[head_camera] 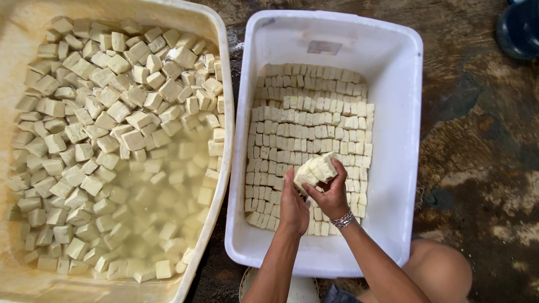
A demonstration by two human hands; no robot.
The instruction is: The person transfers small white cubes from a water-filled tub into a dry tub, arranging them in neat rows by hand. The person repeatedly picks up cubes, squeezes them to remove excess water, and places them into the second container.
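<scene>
Both my hands hold a small stack of pale tofu cubes [315,169] above the white plastic tub [393,67]. My left hand [292,206] supports the stack from its left side. My right hand [332,193], with a beaded bracelet at the wrist, grips the stack from the right and below. Inside the white tub, neat rows of tofu cubes [311,120] cover the bottom. To the left, a large cream tub [223,84] holds several loose tofu cubes [95,112] floating in cloudy water.
The two tubs stand side by side on a wet, stained concrete floor [477,140]. A dark blue object [519,28] sits at the top right corner. My bare knee [441,269] shows at the bottom right.
</scene>
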